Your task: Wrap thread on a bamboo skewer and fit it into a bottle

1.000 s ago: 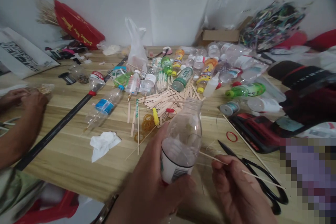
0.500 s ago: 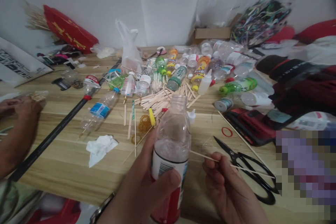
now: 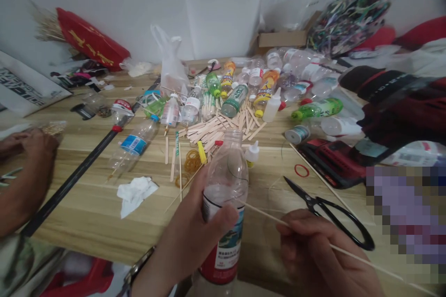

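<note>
My left hand (image 3: 195, 236) is wrapped round a clear plastic bottle (image 3: 228, 162), held upright and capless, with a red and white label. Between the fingers of my right hand (image 3: 313, 241) is a thin wooden skewer (image 3: 261, 212). Its tip meets the bottle's side just above the label; whether it has gone through the wall I cannot tell. A second thin stick (image 3: 184, 189) shows to the left of the bottle, behind my hand. Beside my right hand lie black-handled scissors (image 3: 313, 204).
Craft sticks (image 3: 212, 130), rubber bands (image 3: 193, 161) and many plastic bottles (image 3: 268, 86) cover the table's middle and back. A red and black power drill (image 3: 383, 106) stands right. A black pole (image 3: 76, 178) lies left, near another person's hands (image 3: 38, 153). Crumpled tissue (image 3: 135, 192) is close by.
My left hand has turned the bottle, so its label picture now faces me more. My right hand has moved slightly right, and its grip on the skewer has changed.
</note>
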Demonstrator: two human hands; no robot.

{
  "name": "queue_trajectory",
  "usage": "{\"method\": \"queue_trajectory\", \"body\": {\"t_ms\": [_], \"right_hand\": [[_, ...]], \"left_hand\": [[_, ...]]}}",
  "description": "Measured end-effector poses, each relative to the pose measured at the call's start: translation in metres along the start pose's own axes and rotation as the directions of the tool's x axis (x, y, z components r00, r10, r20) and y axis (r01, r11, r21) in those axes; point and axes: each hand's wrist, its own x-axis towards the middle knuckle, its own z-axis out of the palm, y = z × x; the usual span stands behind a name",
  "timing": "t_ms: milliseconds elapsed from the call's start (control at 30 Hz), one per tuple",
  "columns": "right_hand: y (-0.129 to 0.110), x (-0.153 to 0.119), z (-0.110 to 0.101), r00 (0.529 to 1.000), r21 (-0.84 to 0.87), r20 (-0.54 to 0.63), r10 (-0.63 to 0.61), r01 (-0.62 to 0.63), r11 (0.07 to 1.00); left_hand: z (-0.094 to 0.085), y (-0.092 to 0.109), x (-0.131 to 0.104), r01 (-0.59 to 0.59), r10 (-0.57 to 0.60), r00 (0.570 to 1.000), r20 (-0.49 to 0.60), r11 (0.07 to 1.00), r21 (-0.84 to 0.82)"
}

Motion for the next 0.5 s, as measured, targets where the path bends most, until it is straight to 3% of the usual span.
{"method": "queue_trajectory", "body": {"t_ms": [67,167,300,500], "right_hand": [[-0.003,-0.001,0.002,0.998,-0.049,0.043,-0.051,0.053,0.997],[-0.001,-0.001,0.001,0.998,-0.012,0.054,-0.028,0.029,1.000],[0.003,-0.003,-0.001,0.998,0.057,0.042,0.038,-0.041,0.998],[0.002,-0.006,0.000,1.000,0.036,0.015,-0.001,0.000,0.999]], "left_hand": [[0.001,0.006,0.003,0.030,-0.029,0.999,0.016,0.997,-0.068],[0.002,0.015,0.004,0.046,-0.047,0.999,-0.006,0.988,-0.146],[0.005,0.019,0.002,0.066,-0.072,0.997,-0.041,0.987,-0.148],[0.011,0.014,-0.002,0.071,-0.091,0.987,-0.130,0.986,-0.150]]}}
